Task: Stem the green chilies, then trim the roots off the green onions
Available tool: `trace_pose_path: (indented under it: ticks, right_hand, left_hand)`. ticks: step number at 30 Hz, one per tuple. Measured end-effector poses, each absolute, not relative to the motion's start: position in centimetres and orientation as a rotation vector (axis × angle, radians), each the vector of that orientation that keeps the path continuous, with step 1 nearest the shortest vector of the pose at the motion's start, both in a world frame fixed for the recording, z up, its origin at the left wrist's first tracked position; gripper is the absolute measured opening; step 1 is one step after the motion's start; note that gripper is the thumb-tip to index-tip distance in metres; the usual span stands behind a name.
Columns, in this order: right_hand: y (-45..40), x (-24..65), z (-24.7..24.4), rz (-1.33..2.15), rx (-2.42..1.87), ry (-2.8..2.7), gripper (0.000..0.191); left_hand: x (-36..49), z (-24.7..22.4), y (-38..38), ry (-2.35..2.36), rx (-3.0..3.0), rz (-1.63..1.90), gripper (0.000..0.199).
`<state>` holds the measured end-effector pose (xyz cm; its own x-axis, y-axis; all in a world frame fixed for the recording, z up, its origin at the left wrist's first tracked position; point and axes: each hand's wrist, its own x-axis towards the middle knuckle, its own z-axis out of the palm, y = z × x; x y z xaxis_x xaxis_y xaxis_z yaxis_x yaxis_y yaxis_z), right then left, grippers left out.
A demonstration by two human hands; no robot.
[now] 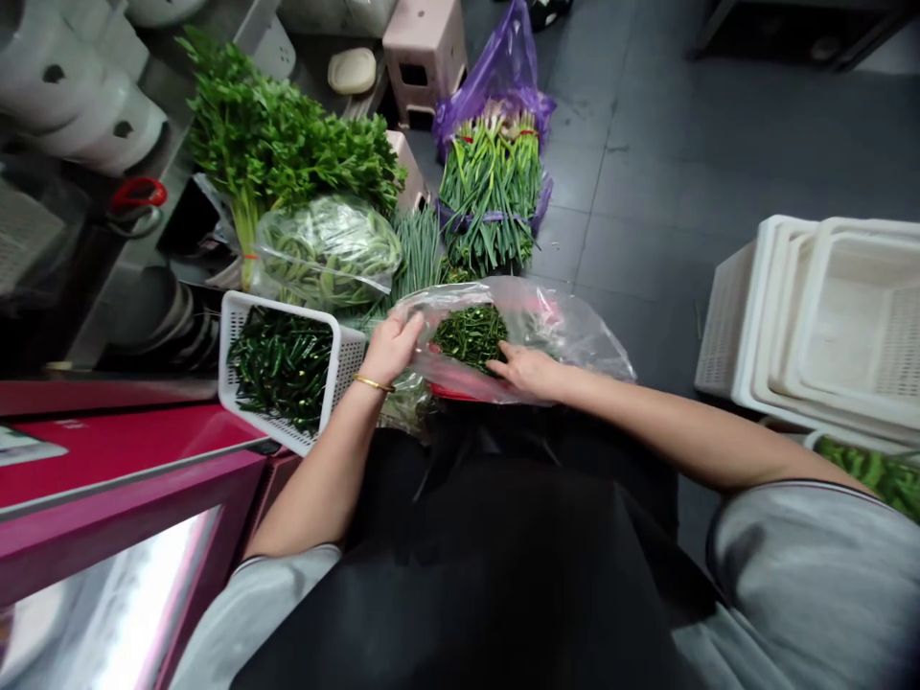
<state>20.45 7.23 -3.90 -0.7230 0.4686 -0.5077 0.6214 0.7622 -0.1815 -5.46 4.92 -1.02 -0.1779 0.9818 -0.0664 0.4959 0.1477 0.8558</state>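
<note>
A clear plastic bag [575,335] with red patches lies open in front of my body. Through its mouth I see a heap of small green chilies [471,335], dark and thin with stems. My left hand [394,343], with a gold bangle at the wrist, is closed on the left rim of the bag. My right hand [530,369] reaches in at the other side, its fingers apart and touching the edge of the heap. Left of the bag, a white perforated basket [332,379] holds dark green chilies [280,364].
Beyond the bag lie a clear bag of green beans [327,249], leafy celery [287,144] and bundled green stalks [493,182] in purple netting. Pink stools [425,48] stand behind. Stacked white baskets [754,316] are at right, a pink-framed cabinet [144,537] at left.
</note>
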Motion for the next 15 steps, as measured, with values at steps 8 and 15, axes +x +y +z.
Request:
trace_pose_path:
  ticks: [8, 15]
  right_hand:
    - [13.5, 16.8, -4.0, -0.552, 1.056, 2.590, 0.036]
    - [16.5, 16.0, -7.8, -0.447, 1.200, 2.451, 0.037]
  left_hand:
    - [-3.9, 1.8, 5.2, 1.831, 1.641, 1.045, 0.071]
    - [1.7, 4.1, 1.0, 1.566, 2.212, 0.537, 0.040]
